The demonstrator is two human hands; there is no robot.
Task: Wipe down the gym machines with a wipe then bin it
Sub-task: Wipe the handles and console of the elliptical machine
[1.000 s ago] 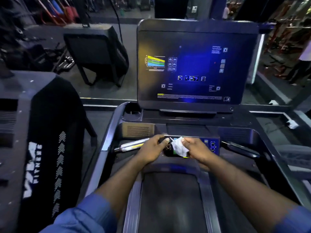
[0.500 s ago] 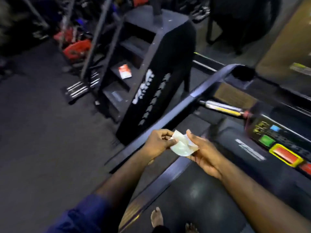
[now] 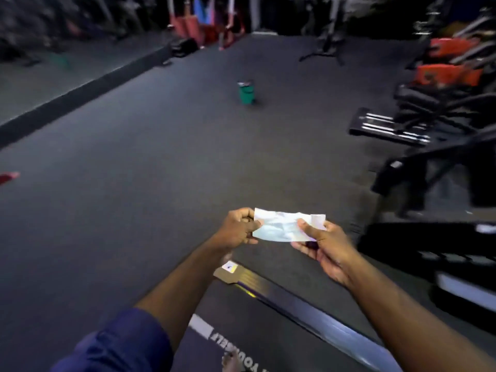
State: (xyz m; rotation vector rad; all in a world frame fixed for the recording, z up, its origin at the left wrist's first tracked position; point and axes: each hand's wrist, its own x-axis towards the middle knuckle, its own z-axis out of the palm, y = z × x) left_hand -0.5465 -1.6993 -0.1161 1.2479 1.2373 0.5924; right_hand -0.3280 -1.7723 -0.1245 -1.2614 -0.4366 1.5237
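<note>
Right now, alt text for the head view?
The left hand and right hand hold a white wipe stretched between them near a treadmill's side rail. Beyond, a green container stands on the dark gym floor, with blurred equipment at right.

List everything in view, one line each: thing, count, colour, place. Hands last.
wipe: one, white, stretched between both hands
bin: one, green, on the floor, far middle
floor: one, dark grey, across the view
treadmill: one, black with a silver rail, bottom right
gym machines: several, black and orange, right side
red equipment: several blurred pieces, red, far back
sleeve: one, blue, bottom left
left hand: one, pinches the wipe's left end
right hand: one, holds the wipe's right end
</note>
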